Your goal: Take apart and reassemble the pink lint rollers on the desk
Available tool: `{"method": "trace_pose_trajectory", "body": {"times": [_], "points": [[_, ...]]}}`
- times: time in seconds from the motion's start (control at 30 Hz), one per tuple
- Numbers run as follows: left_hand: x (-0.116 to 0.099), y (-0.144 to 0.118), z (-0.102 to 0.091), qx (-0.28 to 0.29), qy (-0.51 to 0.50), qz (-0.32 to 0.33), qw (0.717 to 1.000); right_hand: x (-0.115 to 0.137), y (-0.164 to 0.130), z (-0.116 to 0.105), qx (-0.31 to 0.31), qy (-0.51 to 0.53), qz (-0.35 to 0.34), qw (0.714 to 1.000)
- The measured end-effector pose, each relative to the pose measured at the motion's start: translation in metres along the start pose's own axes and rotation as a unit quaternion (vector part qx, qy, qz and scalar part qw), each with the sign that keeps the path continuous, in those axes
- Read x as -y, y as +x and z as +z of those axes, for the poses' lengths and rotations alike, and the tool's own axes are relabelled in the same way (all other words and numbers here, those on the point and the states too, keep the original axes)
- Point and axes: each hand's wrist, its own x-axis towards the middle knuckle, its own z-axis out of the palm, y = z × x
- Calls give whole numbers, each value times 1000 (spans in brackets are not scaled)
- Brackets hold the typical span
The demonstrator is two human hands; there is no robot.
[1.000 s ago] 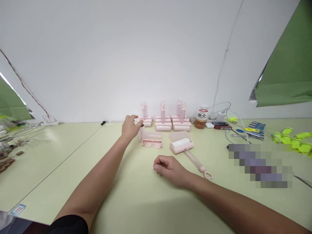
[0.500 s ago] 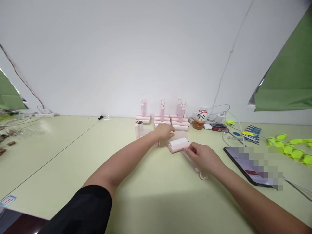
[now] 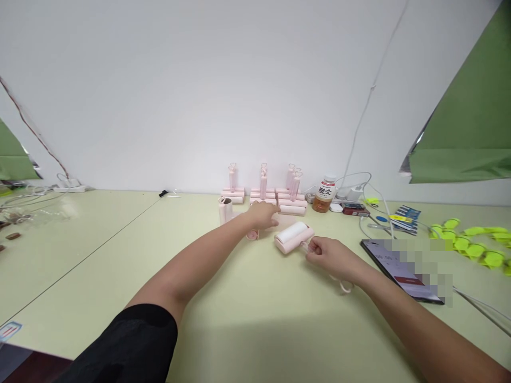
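Observation:
My right hand [image 3: 333,257] is closed around the clear pink handle of a lint roller [image 3: 293,236] that lies on the pale green table [image 3: 255,314]; the handle's heart-shaped end [image 3: 345,287] shows past my wrist. My left hand [image 3: 261,214] reaches over a pink roller cover [image 3: 252,234] beside the roller head, fingers bent and touching it; whether it grips the cover is hidden. A small pink tube [image 3: 224,210] stands upright just left of my left hand.
Stacked pink lint rollers with upright handles [image 3: 265,194] line the wall. A brown drink bottle [image 3: 323,194], chargers and cables, a phone [image 3: 399,266], blue packets [image 3: 403,218] and yellow-green clips [image 3: 475,242] fill the right. A power strip [image 3: 69,187] sits far left.
My left hand let go of the small pink tube and moved right to the cover. My right hand moved forward off the table, took the roller handle and turned it.

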Motion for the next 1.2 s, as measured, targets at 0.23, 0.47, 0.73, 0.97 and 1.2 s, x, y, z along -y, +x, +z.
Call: {"method": "trace_pose_trajectory", "body": {"times": [0.23,0.47,0.73,0.97,1.2], "points": [[-26,-69,26,-85,-262,-60,959,18,-8,4,-24,37,-103,994],[-39,-119,55,-130,-367,-67,919,18,-12,8,-31,123,-186,974],[-48,-124,53,-93,-302,-18,949,31,-30,-5,-129,60,-339,930],[-48,-125,50,-64,-247,34,966,48,-47,-7,-72,-21,-373,925],[-54,-121,52,-98,-187,141,967,61,-56,3,-48,-81,-363,927]]}}
